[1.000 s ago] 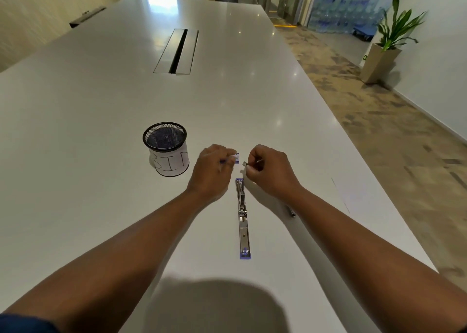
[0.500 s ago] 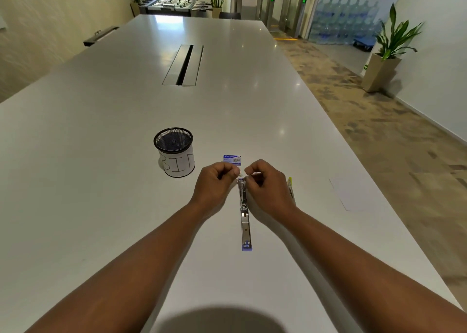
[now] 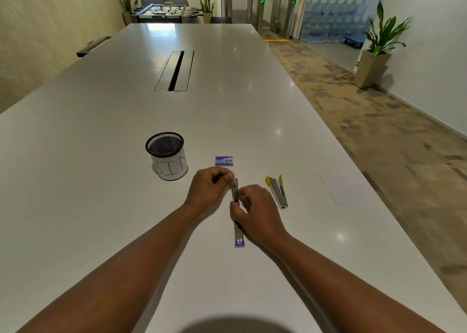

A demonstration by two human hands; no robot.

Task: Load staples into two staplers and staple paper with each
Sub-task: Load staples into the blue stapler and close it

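A blue stapler lies opened out flat on the white table, its blue end toward me. My left hand pinches its far tip. My right hand has thumb and fingers closed on the middle of the stapler's metal channel; whether staples are under the fingers is hidden. A yellow stapler lies half open just right of my right hand, untouched. A small blue staple box sits beyond my left hand. A white sheet of paper lies near the table's right edge.
A black mesh cup with a paper label reading BIN stands left of the staple box. A cable slot is set into the table farther back. The table's right edge drops to a carpeted floor with a potted plant.
Both hands came down from the staple box to the blue stapler. My right hand slid back along it toward me, uncovering the yellow stapler. The camera tilted up.
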